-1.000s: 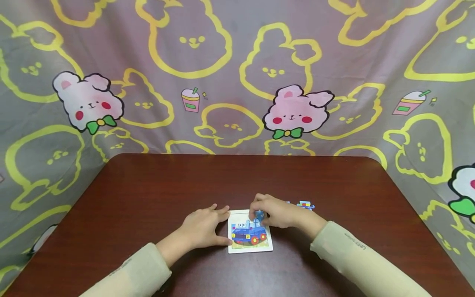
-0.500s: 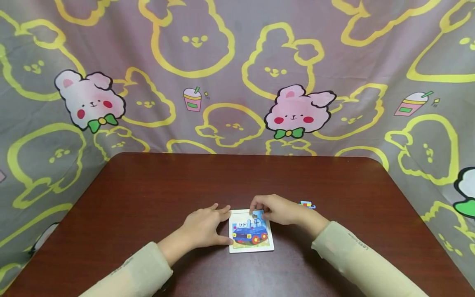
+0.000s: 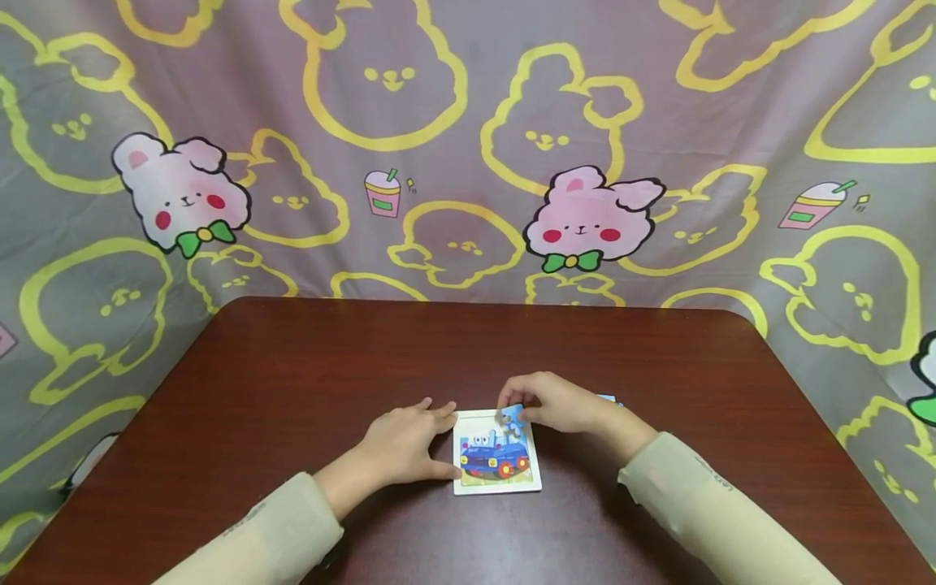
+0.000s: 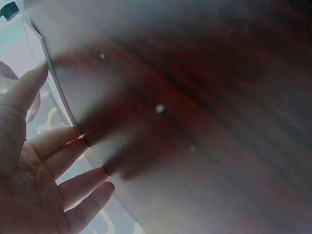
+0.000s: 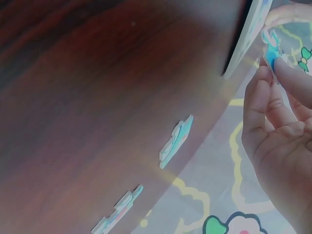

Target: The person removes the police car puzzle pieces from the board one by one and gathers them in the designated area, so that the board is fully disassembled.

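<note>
A white-framed jigsaw puzzle (image 3: 497, 491) with a blue cartoon car picture lies on the table; part of its upper area is bare white. My left hand (image 3: 402, 445) is spread at its left side, thumb and fingertips against the frame's edge, as the left wrist view also shows. Over the upper right corner, my right hand (image 3: 561, 404) pinches a light-blue puzzle piece (image 3: 514, 418) between thumb and fingers. In the right wrist view this piece (image 5: 271, 54) is tilted up, clear of the tabletop.
Two loose puzzle pieces lie on the dark red-brown table (image 3: 351, 349): one piece (image 5: 176, 141) nearer the puzzle, another piece (image 5: 118, 212) farther off. In the head view my right forearm mostly hides them. A patterned curtain (image 3: 439, 162) hangs behind the table.
My right hand has shifted slightly toward the far side, and the pinched piece now tilts up at the puzzle's upper right corner. The left hand stays against the frame.
</note>
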Tool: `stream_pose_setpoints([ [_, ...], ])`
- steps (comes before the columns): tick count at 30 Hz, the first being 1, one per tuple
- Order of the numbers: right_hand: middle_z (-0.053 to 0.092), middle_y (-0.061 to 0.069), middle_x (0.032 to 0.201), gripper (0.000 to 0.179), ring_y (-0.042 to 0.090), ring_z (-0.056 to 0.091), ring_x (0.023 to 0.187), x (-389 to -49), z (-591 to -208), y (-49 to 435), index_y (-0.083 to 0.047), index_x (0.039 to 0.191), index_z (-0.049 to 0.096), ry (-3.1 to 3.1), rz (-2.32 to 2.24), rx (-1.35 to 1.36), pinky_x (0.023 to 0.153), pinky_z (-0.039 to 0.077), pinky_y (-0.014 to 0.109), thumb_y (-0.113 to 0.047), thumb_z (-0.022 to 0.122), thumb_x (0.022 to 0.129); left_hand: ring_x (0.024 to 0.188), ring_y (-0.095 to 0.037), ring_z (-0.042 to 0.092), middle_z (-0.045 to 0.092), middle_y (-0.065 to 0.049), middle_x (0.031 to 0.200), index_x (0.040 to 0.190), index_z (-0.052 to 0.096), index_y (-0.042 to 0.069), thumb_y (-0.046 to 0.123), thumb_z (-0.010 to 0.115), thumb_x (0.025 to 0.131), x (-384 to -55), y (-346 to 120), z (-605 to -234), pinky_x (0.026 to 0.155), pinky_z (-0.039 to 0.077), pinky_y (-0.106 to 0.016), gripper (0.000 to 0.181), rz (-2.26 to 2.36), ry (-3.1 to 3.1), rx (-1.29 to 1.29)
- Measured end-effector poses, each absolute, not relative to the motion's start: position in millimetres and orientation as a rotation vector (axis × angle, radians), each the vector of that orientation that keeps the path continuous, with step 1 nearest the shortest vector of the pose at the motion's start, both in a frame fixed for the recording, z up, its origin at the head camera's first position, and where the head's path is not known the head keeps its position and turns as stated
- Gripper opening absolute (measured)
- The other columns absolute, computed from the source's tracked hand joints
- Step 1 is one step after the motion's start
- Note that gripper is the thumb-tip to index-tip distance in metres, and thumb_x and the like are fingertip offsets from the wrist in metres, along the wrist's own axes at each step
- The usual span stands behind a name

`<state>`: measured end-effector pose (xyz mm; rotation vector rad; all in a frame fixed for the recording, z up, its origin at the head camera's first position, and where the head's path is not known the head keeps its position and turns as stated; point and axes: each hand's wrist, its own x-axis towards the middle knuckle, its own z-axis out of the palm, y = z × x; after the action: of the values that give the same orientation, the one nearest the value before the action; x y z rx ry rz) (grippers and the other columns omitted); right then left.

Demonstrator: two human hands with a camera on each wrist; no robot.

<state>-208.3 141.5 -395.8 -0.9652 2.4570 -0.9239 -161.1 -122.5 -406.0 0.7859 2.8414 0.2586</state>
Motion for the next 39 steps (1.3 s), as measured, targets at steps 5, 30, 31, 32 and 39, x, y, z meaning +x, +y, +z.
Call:
stream_pose_setpoints([
  [5, 0.071, -0.003, 0.095, 0.018, 0.009, 0.058, 0.088, -208.3, -394.4, 146.8, -0.012, 0.106, 0.068, 2.472, -0.928, -0.956, 0.082, 0.052, 0.027, -0.001, 0.067, 0.092, 0.138, -0.036, 0.049, 0.053, -0.001, 0.149, 0.14, 0.059, 0.02, 0.064, 0.076, 0.075, -161.1, -122.4, -406.0, 0.094, 0.051, -0.057, 0.081, 0.262, 2.843, 0.793],
  [30, 0.067, 0.006, 0.089, 0.021, 0.016, 0.058, 0.076, -211.9, -391.6, 197.5, -0.001, 0.111, 0.065, 2.495, -1.089, -0.813, 0.066, 0.05, 0.026, 0.003, 0.063, 0.092, 0.139, -0.035, 0.048, 0.052, 0.0, 0.15, 0.14, 0.059, 0.02, 0.064, 0.075, 0.075, -160.8, -122.2, -405.1, 0.095, 0.051, -0.057, 0.08, 0.238, 2.84, 0.794],
  [31, 0.067, 0.006, 0.089, 0.021, 0.015, 0.058, 0.076, -212.1, -391.6, 201.1, 0.0, 0.111, 0.065, 2.502, -1.099, -0.821, 0.067, 0.05, 0.025, 0.004, 0.063, 0.091, 0.139, -0.035, 0.048, 0.052, 0.0, 0.15, 0.14, 0.059, 0.02, 0.064, 0.075, 0.075, -161.1, -122.2, -405.4, 0.095, 0.051, -0.058, 0.08, 0.235, 2.841, 0.795],
  [32, 0.067, 0.006, 0.088, 0.02, 0.013, 0.058, 0.076, -212.2, -391.5, 204.8, 0.0, 0.111, 0.065, 2.515, -1.107, -0.826, 0.067, 0.049, 0.025, 0.005, 0.063, 0.091, 0.139, -0.035, 0.048, 0.052, 0.0, 0.15, 0.14, 0.059, 0.02, 0.064, 0.075, 0.075, -161.5, -122.0, -405.6, 0.096, 0.05, -0.058, 0.08, 0.233, 2.839, 0.794],
  [39, 0.066, 0.008, 0.091, 0.021, 0.011, 0.056, 0.072, -208.4, -388.0, 235.9, 0.0, 0.111, 0.065, 2.56, -1.157, -0.757, 0.063, 0.049, 0.025, 0.003, 0.065, 0.091, 0.136, -0.036, 0.051, 0.054, -0.001, 0.148, 0.139, 0.061, 0.019, 0.066, 0.075, 0.074, -163.0, -121.3, -404.1, 0.098, 0.049, -0.057, 0.081, 0.228, 2.852, 0.819],
])
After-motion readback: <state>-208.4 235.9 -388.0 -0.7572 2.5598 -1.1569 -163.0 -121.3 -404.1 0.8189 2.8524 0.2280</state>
